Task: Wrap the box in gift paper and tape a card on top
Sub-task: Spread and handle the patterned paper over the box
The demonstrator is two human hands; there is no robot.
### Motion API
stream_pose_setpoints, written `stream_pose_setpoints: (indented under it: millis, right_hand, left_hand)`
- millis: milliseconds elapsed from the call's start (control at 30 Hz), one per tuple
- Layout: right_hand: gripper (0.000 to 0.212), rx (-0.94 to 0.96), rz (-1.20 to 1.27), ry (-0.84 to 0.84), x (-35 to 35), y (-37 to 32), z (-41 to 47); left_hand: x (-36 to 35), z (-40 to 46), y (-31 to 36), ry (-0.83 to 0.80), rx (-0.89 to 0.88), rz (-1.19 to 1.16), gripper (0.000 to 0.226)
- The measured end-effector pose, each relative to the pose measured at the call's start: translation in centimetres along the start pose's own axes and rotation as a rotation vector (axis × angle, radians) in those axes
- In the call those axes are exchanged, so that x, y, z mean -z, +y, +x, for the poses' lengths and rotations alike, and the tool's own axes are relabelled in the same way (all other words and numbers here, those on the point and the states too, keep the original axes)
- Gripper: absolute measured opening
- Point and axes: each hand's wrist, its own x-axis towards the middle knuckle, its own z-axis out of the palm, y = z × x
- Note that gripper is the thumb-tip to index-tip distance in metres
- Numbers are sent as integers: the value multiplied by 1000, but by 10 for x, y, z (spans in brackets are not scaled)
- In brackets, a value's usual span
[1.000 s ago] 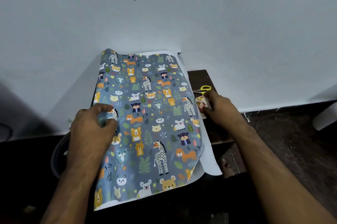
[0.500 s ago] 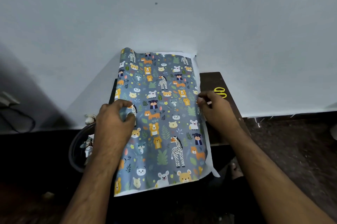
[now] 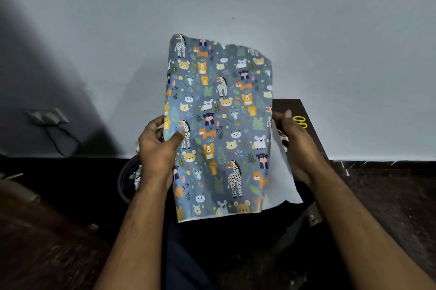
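A sheet of blue-grey gift paper [image 3: 219,124] printed with cartoon animals is held up off the small dark table [image 3: 290,106], its white underside showing at the lower right. My left hand [image 3: 158,148] grips the paper's left edge, thumb on the printed face. My right hand [image 3: 295,145] holds the right edge with the fingers curled behind it. The box is hidden from view. A small patterned item [image 3: 284,141], perhaps the card, peeks out under my right hand.
Yellow-handled scissors [image 3: 300,121] lie on the table at the right. A dark round bin [image 3: 128,178] with scraps stands on the floor at the left. A white wall rises right behind the table. A plug and cable [image 3: 50,119] sit at the far left.
The paper lay flat on the table under both hands; now both hands have lifted it up and towards me. The view has shifted so the table sits further right.
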Motion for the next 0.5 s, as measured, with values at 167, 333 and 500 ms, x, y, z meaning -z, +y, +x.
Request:
stream_pose_setpoints:
  millis: [167,333,500]
  right_hand:
    - [42,73,143,-121,-19,13,-25]
    - [31,-204,320,94,-34,14,-45]
    - [31,-216,251,-102,-44,5,-54]
  left_hand:
    - [39,-11,3,41,143,-203,24]
    - [68,-21,-3,84,318,-335,22]
    - [73,-13,-14,99,433,-386,36]
